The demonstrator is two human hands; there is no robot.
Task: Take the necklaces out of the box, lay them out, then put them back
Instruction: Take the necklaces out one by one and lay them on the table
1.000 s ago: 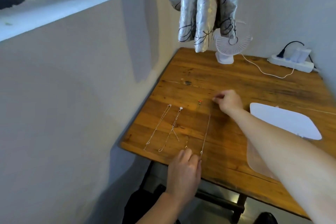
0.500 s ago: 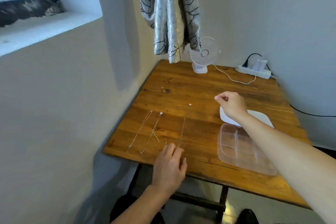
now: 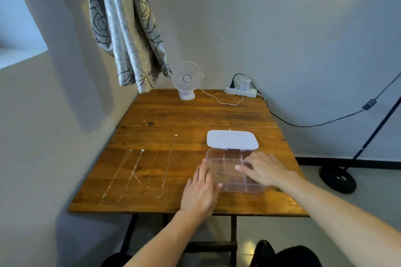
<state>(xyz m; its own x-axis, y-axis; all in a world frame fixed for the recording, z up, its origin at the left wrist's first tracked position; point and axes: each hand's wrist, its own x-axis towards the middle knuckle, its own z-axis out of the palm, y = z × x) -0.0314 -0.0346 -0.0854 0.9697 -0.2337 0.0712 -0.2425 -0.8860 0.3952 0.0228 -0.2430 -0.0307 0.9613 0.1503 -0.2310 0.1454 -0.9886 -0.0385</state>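
Several thin necklaces (image 3: pixel 135 174) lie stretched out side by side on the left half of the wooden table (image 3: pixel 195 115). A clear plastic box (image 3: pixel 225 173) with dividers stands right of them, its white lid (image 3: pixel 232 139) flipped open behind it. My left hand (image 3: pixel 201 193) rests flat against the box's left front corner, fingers on its left wall. Across the box's right side lies my right hand (image 3: pixel 264 168), fingers spread over the compartments. No necklace can be seen in the compartments that show.
A small white fan (image 3: pixel 187 81) and a white power strip (image 3: pixel 240 91) with cables stand at the table's far edge. A patterned curtain (image 3: pixel 128 28) hangs at the back left. Walls close in on the left and back. A black lamp stand base (image 3: pixel 338 178) is on the floor at right.
Both hands have left the necklaces and moved right onto the clear box. The view has swung right and down, bringing the box to centre.
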